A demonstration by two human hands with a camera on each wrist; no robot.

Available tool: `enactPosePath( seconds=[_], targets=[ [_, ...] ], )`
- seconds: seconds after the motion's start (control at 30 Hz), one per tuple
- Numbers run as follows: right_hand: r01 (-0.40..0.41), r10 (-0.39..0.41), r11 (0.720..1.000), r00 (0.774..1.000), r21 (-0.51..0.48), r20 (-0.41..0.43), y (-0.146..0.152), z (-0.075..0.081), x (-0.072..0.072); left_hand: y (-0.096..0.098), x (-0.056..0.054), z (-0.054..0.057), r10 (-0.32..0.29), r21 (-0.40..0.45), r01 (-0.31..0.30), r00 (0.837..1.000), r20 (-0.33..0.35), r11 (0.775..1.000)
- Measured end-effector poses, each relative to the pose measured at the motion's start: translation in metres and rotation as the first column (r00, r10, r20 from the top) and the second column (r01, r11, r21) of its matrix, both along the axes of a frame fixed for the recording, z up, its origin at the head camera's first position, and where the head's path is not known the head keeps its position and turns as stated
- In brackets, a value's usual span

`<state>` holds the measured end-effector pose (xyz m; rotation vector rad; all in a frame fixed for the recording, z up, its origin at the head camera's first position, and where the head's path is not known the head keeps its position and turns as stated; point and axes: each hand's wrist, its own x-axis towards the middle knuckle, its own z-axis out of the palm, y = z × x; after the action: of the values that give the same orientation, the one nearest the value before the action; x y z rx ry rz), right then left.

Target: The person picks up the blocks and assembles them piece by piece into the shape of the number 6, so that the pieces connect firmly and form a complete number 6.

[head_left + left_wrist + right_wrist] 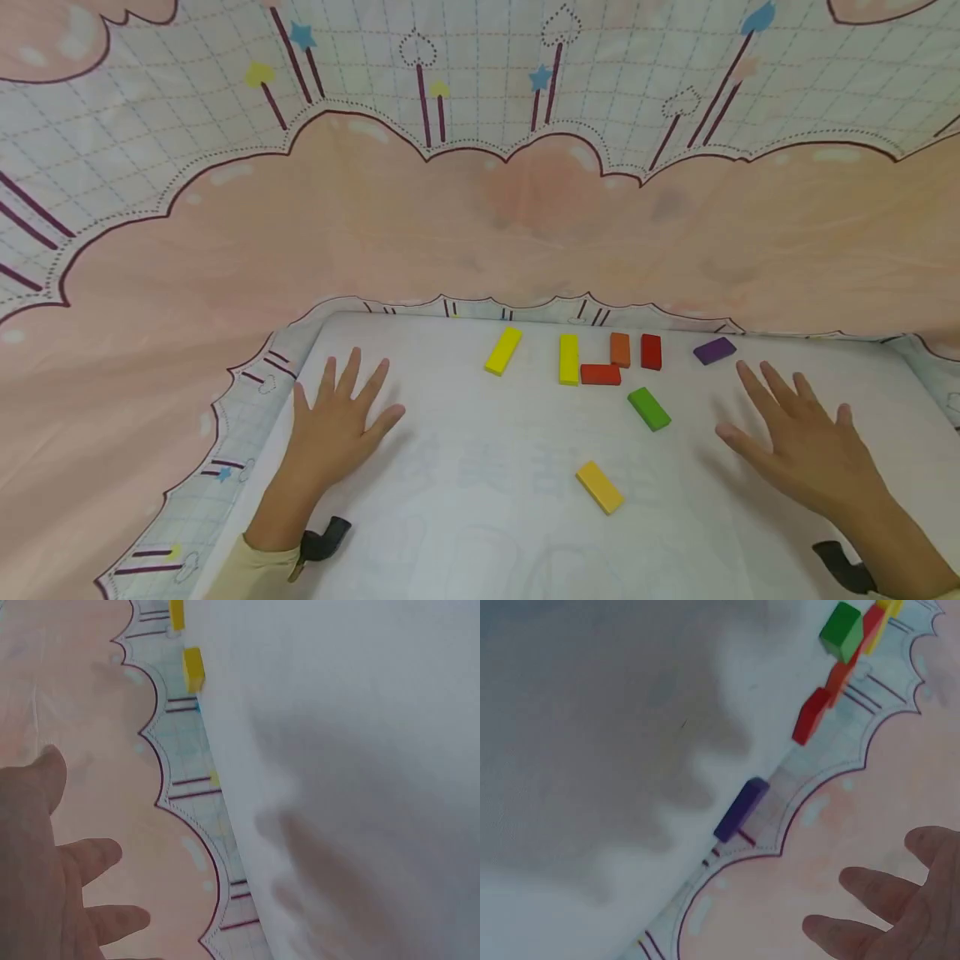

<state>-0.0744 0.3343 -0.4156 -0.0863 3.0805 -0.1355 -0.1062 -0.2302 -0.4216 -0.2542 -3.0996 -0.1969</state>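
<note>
Fingers spread, my left hand (335, 429) hovers over the left part of the white board, holding nothing. My right hand (813, 454) is likewise spread and bare on the right, nearest to a purple block (715, 351). Between the hands lie a green block (649, 409) and an orange-yellow block (600, 487), both slanted. Farther back are a tilted yellow block (503, 351), an upright-lying yellow block (568, 359), a red block (601, 374) beside it, an orange block (620, 350) and another red block (651, 352). The right wrist view shows the purple block (742, 810) close to the fingers.
The white board (450, 517) lies on a patterned cloth (420, 225) with pink scallops and candle drawings. Its far edge runs just behind the blocks. A dark strap (324, 539) sits at the left wrist, and another strap (843, 567) at the right wrist.
</note>
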Motion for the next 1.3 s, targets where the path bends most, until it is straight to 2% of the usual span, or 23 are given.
enactPosePath(
  seconds=[0.2, 0.37, 0.53, 0.67, 0.8, 0.93, 1.0, 1.07, 1.2, 1.3],
  targets=[
    [-0.012, 0.017, 0.997, 0.998, -0.074, 0.065, -0.025, 0.003, -0.015, 0.027, -0.01, -0.005, -0.052, 0.125, 0.052, 0.999, -0.008, 0.991],
    [-0.018, 0.029, 0.992, 0.996, -0.129, 0.085, -0.05, 0.004, -0.033, 0.054, -0.024, -0.006, -0.058, 0.268, 0.039, 0.996, 0.061, 0.963],
    [-0.029, 0.048, 0.972, 0.996, -0.232, 0.076, -0.074, 0.001, -0.053, 0.079, -0.043, -0.01, -0.024, 0.381, -0.022, 0.993, 0.117, 0.924],
    [-0.036, 0.069, 0.937, 0.994, -0.349, 0.084, -0.092, -0.003, -0.068, 0.096, -0.061, -0.019, 0.03, 0.452, -0.102, 0.986, 0.165, 0.886],
    [0.015, 0.041, 0.901, 0.992, -0.433, 0.119, -0.109, -0.009, -0.082, 0.111, -0.078, -0.026, 0.086, 0.514, -0.182, 0.975, 0.206, 0.838],
    [0.112, -0.007, 0.853, 0.979, -0.51, 0.203, -0.126, -0.015, -0.097, 0.124, -0.091, -0.033, 0.121, 0.544, -0.229, 0.966, 0.227, 0.808],
    [0.158, -0.026, 0.829, 0.969, -0.536, 0.245, -0.135, -0.019, -0.104, 0.131, -0.096, -0.035, 0.129, 0.545, -0.242, 0.963, 0.237, 0.803],
    [0.207, -0.052, 0.806, 0.958, -0.555, 0.282, -0.143, -0.021, -0.111, 0.138, -0.1, -0.037, 0.134, 0.528, -0.25, 0.959, 0.248, 0.812],
    [0.264, -0.085, 0.791, 0.941, -0.553, 0.327, -0.159, -0.025, -0.12, 0.151, -0.105, -0.038, 0.17, 0.466, -0.276, 0.951, 0.257, 0.841],
    [0.28, -0.096, 0.795, 0.934, -0.538, 0.343, -0.168, -0.029, -0.125, 0.161, -0.107, -0.038, 0.216, 0.436, -0.312, 0.942, 0.255, 0.844]
  ],
)
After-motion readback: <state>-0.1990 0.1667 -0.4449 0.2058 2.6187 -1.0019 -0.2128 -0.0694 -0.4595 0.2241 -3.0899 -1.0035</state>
